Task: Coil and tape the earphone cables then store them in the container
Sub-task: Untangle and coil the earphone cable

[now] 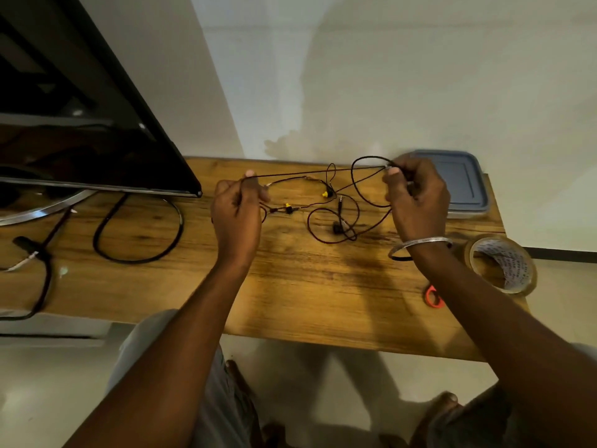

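A thin dark earphone cable (310,172) is stretched taut between my hands above the wooden table (290,286). My left hand (237,211) pinches one end. My right hand (416,198) pinches the other, with loops hanging below its fingers. More tangled cable lies on the table between them, with yellow earbuds (324,194) and a black earbud (336,228). A grey-blue lidded container (462,182) sits behind my right hand. A roll of clear tape (502,263) stands at the table's right edge.
A black monitor (80,124) on a round metal stand fills the left side, with thick black cables (139,234) looped on the table. An orange scissor handle (432,296) peeks from under my right forearm. A white wall runs behind the table.
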